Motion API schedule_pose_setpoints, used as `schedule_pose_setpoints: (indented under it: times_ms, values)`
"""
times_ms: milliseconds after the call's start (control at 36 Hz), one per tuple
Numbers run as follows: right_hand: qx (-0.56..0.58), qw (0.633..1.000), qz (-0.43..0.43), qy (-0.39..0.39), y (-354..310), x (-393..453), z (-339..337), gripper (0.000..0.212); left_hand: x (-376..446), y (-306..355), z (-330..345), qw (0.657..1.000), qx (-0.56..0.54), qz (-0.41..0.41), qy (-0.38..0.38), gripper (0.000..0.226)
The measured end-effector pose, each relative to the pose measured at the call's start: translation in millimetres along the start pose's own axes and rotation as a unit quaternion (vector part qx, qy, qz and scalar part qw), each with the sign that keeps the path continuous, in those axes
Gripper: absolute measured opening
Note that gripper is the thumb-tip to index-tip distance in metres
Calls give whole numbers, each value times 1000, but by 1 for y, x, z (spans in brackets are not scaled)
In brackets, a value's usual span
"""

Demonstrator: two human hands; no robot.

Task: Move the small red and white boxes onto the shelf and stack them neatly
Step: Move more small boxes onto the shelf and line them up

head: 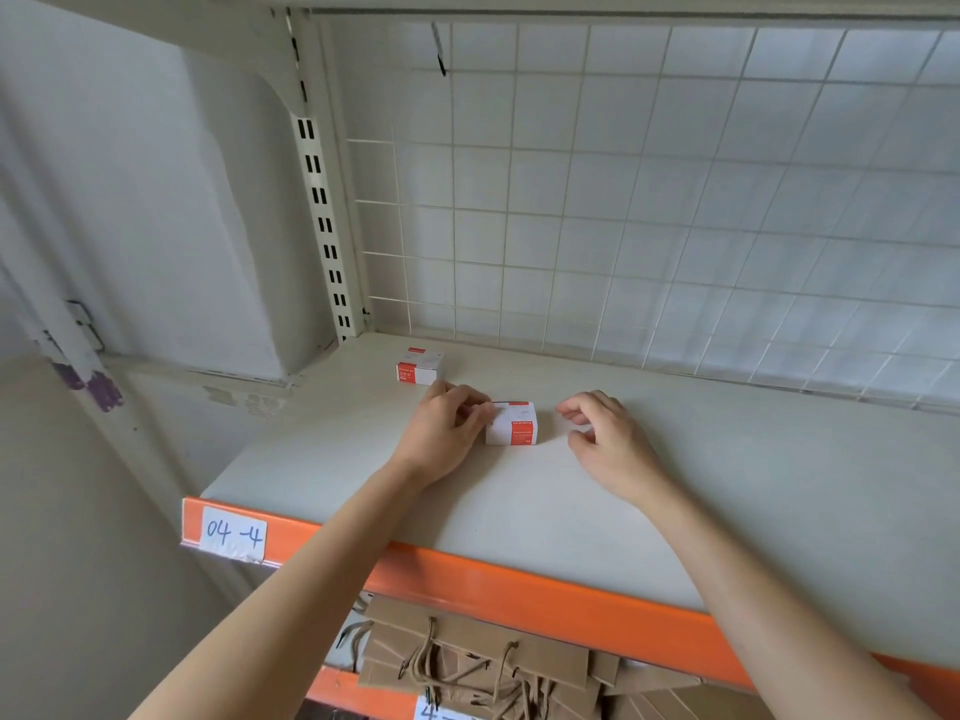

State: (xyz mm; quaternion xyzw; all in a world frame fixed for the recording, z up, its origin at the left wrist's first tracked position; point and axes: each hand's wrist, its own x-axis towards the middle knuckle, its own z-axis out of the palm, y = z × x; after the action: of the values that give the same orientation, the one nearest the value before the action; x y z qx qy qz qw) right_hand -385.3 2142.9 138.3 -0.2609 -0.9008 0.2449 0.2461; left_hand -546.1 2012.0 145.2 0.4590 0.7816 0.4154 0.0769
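Boxes: two small red-and-white ones already on shelf (pixel 675 511). Near box (pixel 511 423) sits mid-shelf between both hands; far box (pixel 420 365) sits further back and left, near slotted upright (pixel 322 220) and wire grid back (pixel 623 200). Well apart from each other, not stacked yet.

Step in hand, as judged: bring near box over to far box and set on top, or the reverse.
- Pinch across short sides, lift clear instead of sliding; shelf surface looks smooth but sliding would skew it.
- Match orientation first: red band faces differ between the two, so rotate before placing.
- Lower flat, square edges flush, release only once seated.
- Watch the knuckles: left hand already close to far box, easy to nudge it.

Pose:
- Left hand (pixel 447 433): forearm reaching in over orange shelf edge (pixel 519 589), fingers curled, fingertips pinching left end of near box.
- Right hand (pixel 602 433): just beside box on right, not touching, fingers loosely curled around nothing, thumb and forefinger parted as if ready to close on the right end.
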Motion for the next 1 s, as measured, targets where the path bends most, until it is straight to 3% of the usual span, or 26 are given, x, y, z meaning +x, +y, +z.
schedule_pose_setpoints:
  times_ms: [194, 306, 389, 583, 694, 861, 1000]
  values:
    - [44, 999, -10, -4, -7, -3, -6, 11, -2, 1, -2, 1000, 10, 0, 1, 19]
    - [90, 994, -12, -55, -15, -8, -6, 24, -2, 1, -1, 1000, 10, -8, -3, 13]
    - [91, 993, -18, -68, -19, -8, -2, 8, -5, 3, -2, 1000, 3, 7, -16, 16]
    - [74, 996, 4, -59, -19, -6, 1, 37, -11, 8, -4, 995, 17, 64, -77, 14]
    - [54, 997, 3, -48, -18, -7, 3, 40, -12, 7, -6, 994, 46, 76, -71, 18]
    - [8, 993, 34, -109, -28, 6, 2, 47, -10, -6, -33, 975, 115, 149, -123, 25]
    - [-32, 993, 39, -108, -40, 30, 15, 38, -11, -19, -60, 952, 186, 199, -136, 22]
